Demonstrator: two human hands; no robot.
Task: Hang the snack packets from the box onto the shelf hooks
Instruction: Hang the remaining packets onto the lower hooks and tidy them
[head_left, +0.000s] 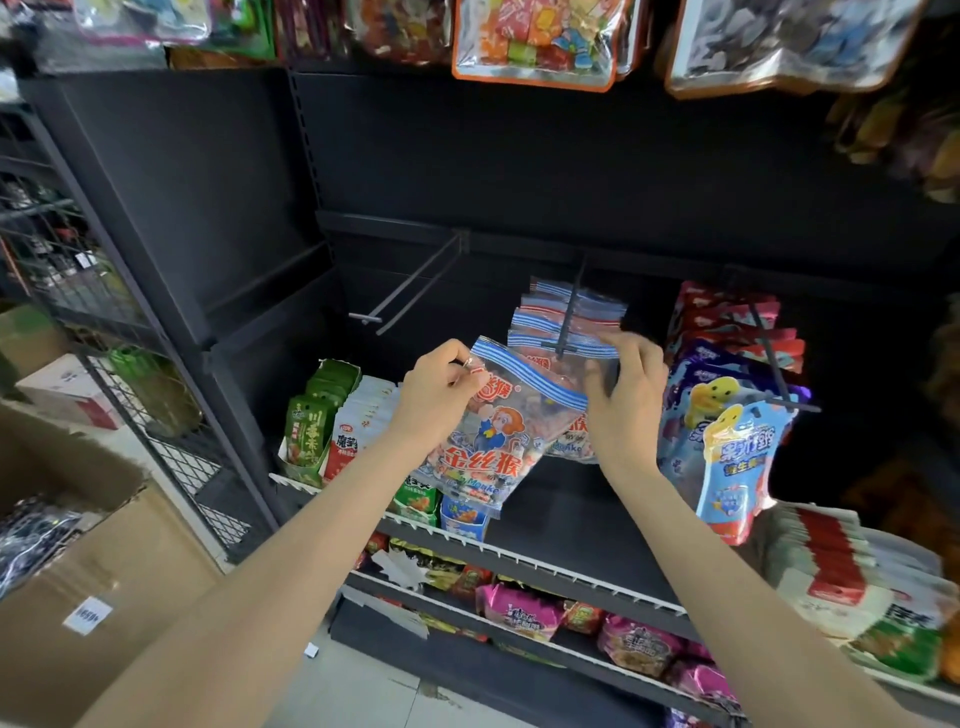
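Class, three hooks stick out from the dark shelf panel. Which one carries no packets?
The leftmost hook: bare, while the middle hook holds blue-striped packets and the right hook holds pouches.

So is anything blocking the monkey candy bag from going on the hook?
Nothing visible blocks it. The left hand pinches the monkey candy bag at its top corner, just left of the middle hook. The right hand is at the hook's tip, touching the front hanging bag. The tip itself looks free.
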